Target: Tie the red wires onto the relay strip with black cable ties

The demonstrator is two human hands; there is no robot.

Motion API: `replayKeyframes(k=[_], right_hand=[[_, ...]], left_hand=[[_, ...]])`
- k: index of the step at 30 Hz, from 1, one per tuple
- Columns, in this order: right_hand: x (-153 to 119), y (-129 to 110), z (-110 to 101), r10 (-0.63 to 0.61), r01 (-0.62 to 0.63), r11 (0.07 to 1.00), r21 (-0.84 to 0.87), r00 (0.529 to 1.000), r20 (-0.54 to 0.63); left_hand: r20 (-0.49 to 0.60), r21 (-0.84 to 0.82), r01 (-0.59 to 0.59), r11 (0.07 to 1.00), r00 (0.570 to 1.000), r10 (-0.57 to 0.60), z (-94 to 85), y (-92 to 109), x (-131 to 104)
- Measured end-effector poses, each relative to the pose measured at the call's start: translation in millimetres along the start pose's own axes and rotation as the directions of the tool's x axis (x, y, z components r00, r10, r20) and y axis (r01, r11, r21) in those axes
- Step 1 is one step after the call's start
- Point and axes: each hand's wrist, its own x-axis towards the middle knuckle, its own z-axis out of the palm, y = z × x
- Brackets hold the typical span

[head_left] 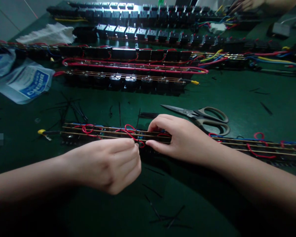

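Observation:
A long black socket strip (pixel 108 131) lies across the bench in front of me, its brass rails, red wire loops and blue wires facing up. My right hand (pixel 181 136) grips its middle, fingers over the far edge and thumb on the near side. Just left of it, my left hand (pixel 111 163) is closed in a pinch against the strip's near edge; whatever is between its fingertips is hidden. Two black cable ties (pixel 119 115) stick up from the far side of the strip. Scissors (pixel 197 117) lie behind my right hand, touching or close to the strip.
Loose cable ties (pixel 75 110) lie at the left, with more cable ties (pixel 171 220) nearer me. A printed plastic bag (pixel 27 82) rests on the left. Behind are several socket strips (pixel 128 79) with wires and a white cloth (pixel 48 34). Another person's hand (pixel 246 5) works at top right.

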Motion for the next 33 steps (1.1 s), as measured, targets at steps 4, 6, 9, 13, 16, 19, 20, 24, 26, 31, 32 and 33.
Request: replayKeyframes(k=[4,6,9,13,16,19,20,24,26,31,32,33], right_hand=[[0,0,0,0.001,-0.001,1.0,0.001,1.0,-0.004],[0,0,0,-0.005,0.005,1.0,-0.003,1.0,-0.007],[0,0,0,-0.016,0.016,1.0,-0.006,1.0,-0.012],[0,0,1,-0.016,0.015,1.0,-0.006,1.0,-0.011],[0,0,1,-0.014,0.014,1.0,-0.004,1.0,-0.012],[0,0,0,-0.017,0.017,1.0,-0.004,1.0,-0.006],[0,0,0,-0.017,0.017,1.0,-0.006,1.0,-0.005],[-1,0,1,-0.025,0.025,1.0,-0.008,1.0,-0.004],[-1,0,2,-0.031,0.031,0.999,-0.011,1.0,-0.003],[-5,-5,-5,-0.032,0.037,0.992,-0.124,0.999,0.044],[-7,-6,-8,-0.02,0.03,0.975,-0.218,0.999,0.05],[-10,-5,-12,0.005,0.009,0.939,-0.343,0.999,0.041]], left_hand=[[-0.068,-0.04,0.052,0.998,0.996,-0.054,5.2,-3,-2],[-0.1,-0.062,0.096,0.993,0.99,-0.102,7.6,-4,-5],[-0.129,-0.093,0.13,0.987,0.982,-0.142,9.9,-5,-8],[-0.108,-0.219,0.17,0.961,0.974,-0.197,10.5,-6,-11],[-0.091,-0.274,0.201,0.94,0.968,-0.234,10.9,-5,-12],[-0.124,-0.193,0.185,0.964,0.97,-0.211,12.8,-4,-13],[-0.148,-0.145,0.172,0.974,0.97,-0.193,13.5,-4,-13],[-0.215,-0.088,0.184,0.979,0.956,-0.199,15.3,-5,-12],[-0.21,-0.101,0.196,0.975,0.954,-0.214,15.6,-6,-11],[-0.163,-0.118,0.141,0.983,0.974,-0.159,17.7,-8,-8],[-0.158,-0.127,0.139,0.982,0.975,-0.159,18.3,-9,-8],[-0.156,-0.139,0.141,0.98,0.974,-0.163,18.8,-9,-8]])
